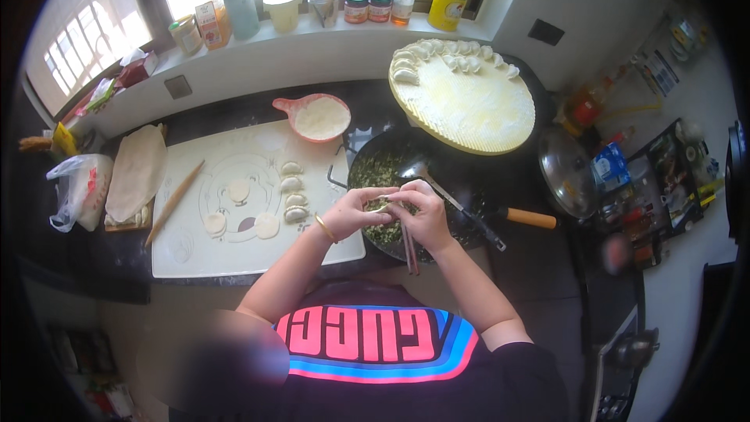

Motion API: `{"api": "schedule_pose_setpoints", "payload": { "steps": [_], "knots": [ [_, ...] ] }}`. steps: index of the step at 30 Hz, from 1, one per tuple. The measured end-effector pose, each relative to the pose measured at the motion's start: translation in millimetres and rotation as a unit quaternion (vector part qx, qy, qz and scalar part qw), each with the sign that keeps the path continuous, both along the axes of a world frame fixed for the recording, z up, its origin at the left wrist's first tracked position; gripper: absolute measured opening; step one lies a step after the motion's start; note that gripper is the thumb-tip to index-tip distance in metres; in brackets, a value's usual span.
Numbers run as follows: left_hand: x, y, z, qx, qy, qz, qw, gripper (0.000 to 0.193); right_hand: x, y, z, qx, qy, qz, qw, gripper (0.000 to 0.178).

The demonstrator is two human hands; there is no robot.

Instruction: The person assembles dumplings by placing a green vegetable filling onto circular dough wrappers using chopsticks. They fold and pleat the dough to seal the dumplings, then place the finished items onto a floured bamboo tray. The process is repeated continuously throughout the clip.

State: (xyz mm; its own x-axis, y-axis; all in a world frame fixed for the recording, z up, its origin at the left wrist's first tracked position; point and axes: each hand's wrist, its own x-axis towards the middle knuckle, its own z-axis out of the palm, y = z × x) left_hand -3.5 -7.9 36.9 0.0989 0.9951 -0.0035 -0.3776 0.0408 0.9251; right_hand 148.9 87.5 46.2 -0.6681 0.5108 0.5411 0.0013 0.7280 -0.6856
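Above the wok [367, 164] of chopped green filling, my left hand [353, 209] and my right hand [424, 215] pinch the edges of a dumpling [378, 205] between them. Fingers hide much of it. A pair of chopsticks [411, 256] points toward me from under my right hand; whether that hand grips them I cannot tell. On the white mat [180, 254] left of my hands, several folded dumplings [292, 184] stand in a column. Flat round wrappers [267, 225] lie beside them, and a wooden rolling pin [176, 202] rests slantwise.
A round tray [476, 113] carries several dumplings along its far edge. Behind the mat sits a pink bowl of flour [320, 117]. A metal spatula [461, 207] lies across the wok, whose wooden handle [531, 219] extends right. Far left is a dough sheet [134, 176]; a lid [566, 172] stands right.
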Motion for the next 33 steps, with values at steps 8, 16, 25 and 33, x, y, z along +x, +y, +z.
{"api": "schedule_pose_setpoints", "payload": {
  "steps": [8, 16, 25, 33],
  "knots": [
    [4, 7, -5, 0.084, 0.141, 0.044, 0.985, 0.056, 6, 6, 20, 0.034, -0.037, 0.019, 0.999, 0.018],
    [8, 13, -12, 0.087, 0.152, 0.018, 0.984, 0.057, 9, 13, 17, 0.06, -0.038, 0.035, 0.997, 0.011],
    [19, 14, -12, 0.119, 0.304, 0.223, 0.919, 0.029, 7, 12, 13, 0.069, -0.008, -0.026, 0.997, 0.008],
    [31, 21, -30, 0.091, 0.224, 0.289, 0.926, 0.024, 2, 10, -6, 0.022, 0.013, -0.083, 0.996, 0.003]
  ]
}}
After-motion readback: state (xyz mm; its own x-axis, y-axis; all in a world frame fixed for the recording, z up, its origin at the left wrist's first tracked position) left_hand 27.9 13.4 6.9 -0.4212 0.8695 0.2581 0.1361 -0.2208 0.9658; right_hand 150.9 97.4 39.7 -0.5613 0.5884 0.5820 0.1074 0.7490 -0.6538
